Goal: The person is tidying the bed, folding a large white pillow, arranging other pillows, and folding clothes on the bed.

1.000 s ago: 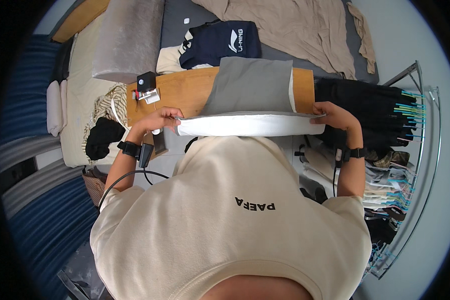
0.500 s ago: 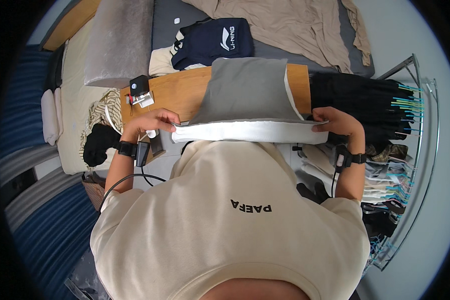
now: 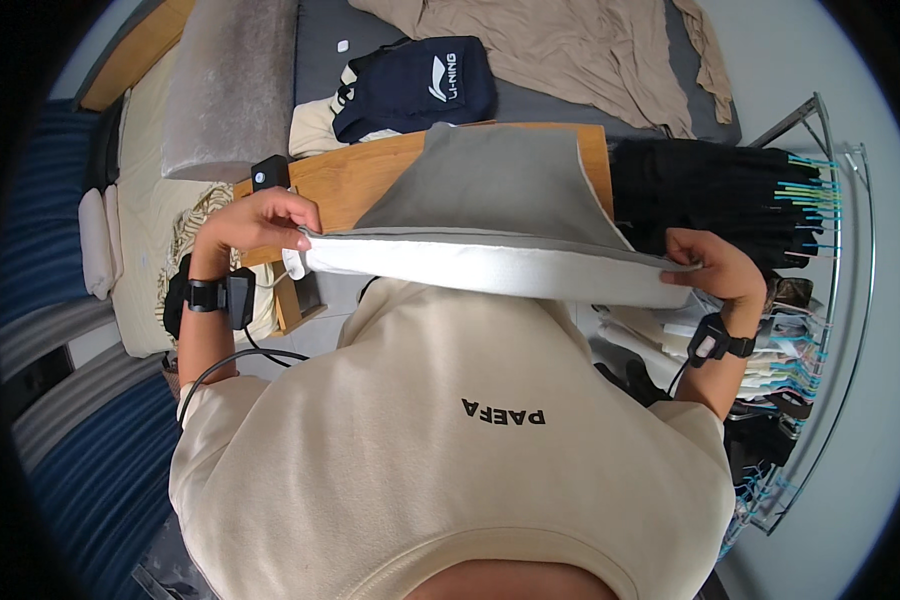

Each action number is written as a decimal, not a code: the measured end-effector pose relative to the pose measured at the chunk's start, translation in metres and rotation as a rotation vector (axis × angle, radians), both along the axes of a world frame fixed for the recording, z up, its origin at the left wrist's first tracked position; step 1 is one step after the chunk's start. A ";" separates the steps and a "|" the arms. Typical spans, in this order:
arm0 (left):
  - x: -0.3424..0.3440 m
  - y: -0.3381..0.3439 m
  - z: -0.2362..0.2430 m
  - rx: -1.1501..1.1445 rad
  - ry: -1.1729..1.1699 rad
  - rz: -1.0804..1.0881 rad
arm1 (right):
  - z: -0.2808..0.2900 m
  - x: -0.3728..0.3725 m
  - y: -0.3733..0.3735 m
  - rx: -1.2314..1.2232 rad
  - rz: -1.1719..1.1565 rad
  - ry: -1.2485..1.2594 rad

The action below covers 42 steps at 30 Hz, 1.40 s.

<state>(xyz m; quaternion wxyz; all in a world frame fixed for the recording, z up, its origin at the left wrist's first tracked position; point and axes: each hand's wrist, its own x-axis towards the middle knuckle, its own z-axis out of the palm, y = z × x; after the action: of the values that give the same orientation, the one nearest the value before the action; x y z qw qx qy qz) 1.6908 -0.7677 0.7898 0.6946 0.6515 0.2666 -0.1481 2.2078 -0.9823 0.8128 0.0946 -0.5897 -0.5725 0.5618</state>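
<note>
A grey cloth [image 3: 490, 190] with a white underside is stretched between my two hands. Its far part lies over the wooden bench, and its near edge is lifted toward my chest, showing a long white strip. My left hand [image 3: 270, 221] pinches the left corner of that edge between thumb and fingers. The right corner is pinched by my right hand [image 3: 715, 266], which sits a little lower in the picture. Whether the cloth is a garment or a cover, I cannot tell.
The wooden bench [image 3: 345, 185] stands against a bed with a dark grey sheet [image 3: 560, 105]. On the bed are a navy bag [image 3: 410, 90] and beige bedding [image 3: 590, 55]. A small black device [image 3: 270, 172] is at the bench's left end. Right, a metal rack [image 3: 875, 260] holds dark clothes [image 3: 705, 195].
My hands have moved apart, the left one left and slightly up, the right one right and slightly down. The cloth's near edge is now pulled wider and slants down to the right.
</note>
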 end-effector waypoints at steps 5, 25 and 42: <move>0.018 -0.010 -0.032 -0.086 0.062 -0.118 | -0.019 0.003 0.000 -0.036 0.092 -0.102; 0.093 0.033 -0.249 0.117 0.069 0.458 | -0.270 0.077 0.038 0.189 -0.335 -0.078; 0.080 -0.019 -0.510 0.433 0.586 0.585 | -0.531 0.020 0.065 -0.048 -0.685 -0.467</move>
<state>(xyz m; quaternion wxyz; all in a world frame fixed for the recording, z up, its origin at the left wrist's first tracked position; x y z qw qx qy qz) 1.7707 -0.7867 0.2801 0.4507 0.6098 0.6487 -0.0648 2.2281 -0.9178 0.2815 0.1297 -0.8598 -0.3361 0.3620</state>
